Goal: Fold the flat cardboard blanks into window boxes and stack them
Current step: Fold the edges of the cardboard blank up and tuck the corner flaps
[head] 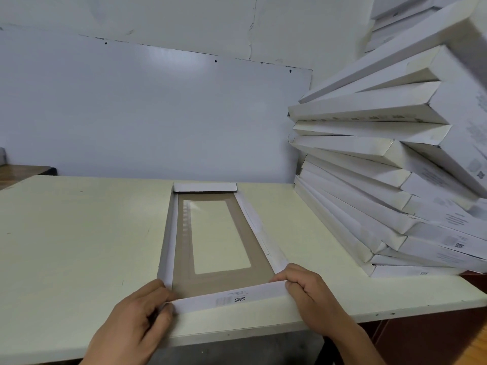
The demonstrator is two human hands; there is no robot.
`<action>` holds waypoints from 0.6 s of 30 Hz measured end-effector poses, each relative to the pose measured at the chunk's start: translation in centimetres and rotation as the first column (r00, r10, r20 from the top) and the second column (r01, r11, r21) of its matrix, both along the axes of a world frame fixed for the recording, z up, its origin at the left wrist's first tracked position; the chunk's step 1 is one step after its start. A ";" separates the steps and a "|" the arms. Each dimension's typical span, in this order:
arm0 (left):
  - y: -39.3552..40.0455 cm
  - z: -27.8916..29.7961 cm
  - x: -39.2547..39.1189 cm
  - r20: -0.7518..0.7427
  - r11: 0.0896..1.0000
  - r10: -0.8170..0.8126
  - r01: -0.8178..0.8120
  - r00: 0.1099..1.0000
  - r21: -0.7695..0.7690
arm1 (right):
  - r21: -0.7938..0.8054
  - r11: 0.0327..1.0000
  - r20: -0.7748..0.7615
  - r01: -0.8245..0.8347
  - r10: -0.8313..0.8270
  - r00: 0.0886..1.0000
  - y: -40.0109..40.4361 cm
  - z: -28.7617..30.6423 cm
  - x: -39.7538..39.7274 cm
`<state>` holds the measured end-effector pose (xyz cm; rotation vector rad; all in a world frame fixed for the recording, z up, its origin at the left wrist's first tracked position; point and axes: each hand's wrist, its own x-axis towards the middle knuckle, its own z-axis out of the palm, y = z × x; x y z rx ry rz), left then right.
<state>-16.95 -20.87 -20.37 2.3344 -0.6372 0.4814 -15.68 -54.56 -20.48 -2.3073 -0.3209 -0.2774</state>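
A cardboard blank (184,259) lies brown side up in the middle of the table, its clear window showing the tabletop. Its two long side walls and far end flap stand folded up. The white near end flap (229,299), printed "SGS", is raised toward me. My left hand (137,320) pinches the flap's left corner against the left side wall. My right hand (308,288) grips the flap's right corner where it meets the right wall. A leaning stack of folded white window boxes (390,180) stands at the right.
The pale table (79,233) ends close in front of me, its near edge just under my hands. A white wall panel (158,114) rises behind it. More white boxes (395,19) sit high at the top right. A brown surface (23,171) shows at the far left.
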 end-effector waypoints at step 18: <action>-0.1 0.6 -0.4 -0.031 1.000 0.011 -0.011 0.999 -0.006 | 0.021 1.000 0.024 0.003 -0.003 1.000 -0.3 -0.4 0.3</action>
